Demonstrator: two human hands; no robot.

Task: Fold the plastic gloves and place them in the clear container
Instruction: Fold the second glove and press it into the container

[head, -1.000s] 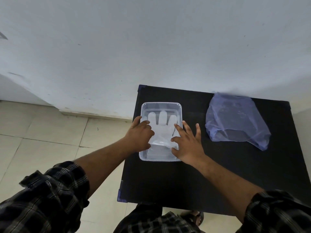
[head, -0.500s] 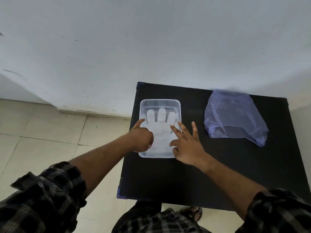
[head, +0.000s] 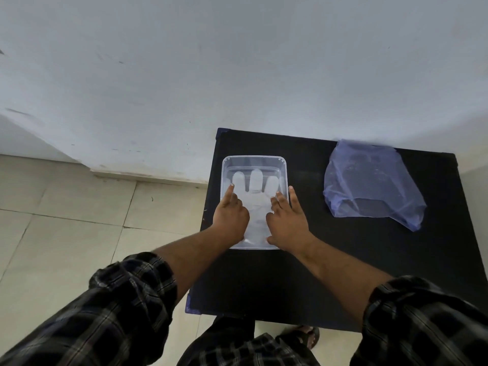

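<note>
A clear rectangular container (head: 254, 160) stands at the left side of a black table (head: 330, 260). A translucent plastic glove (head: 255, 196) lies spread flat in it, fingers pointing to the far wall. My left hand (head: 230, 216) rests on the glove's left side with its fingers curled and the forefinger stretched along the container's left wall. On the glove's right side lies my right hand (head: 287, 220), fingers apart, one finger over the right rim. Both palms cover the cuff end.
A bluish see-through plastic bag (head: 369, 183) lies at the table's far right by the white wall. Tiled floor runs along the table's left edge. My feet show under the near edge.
Both hands have shifted a little over the glove: the left hand's forefinger now stretches forward, and the right hand has slid closer to the container's right rim.
</note>
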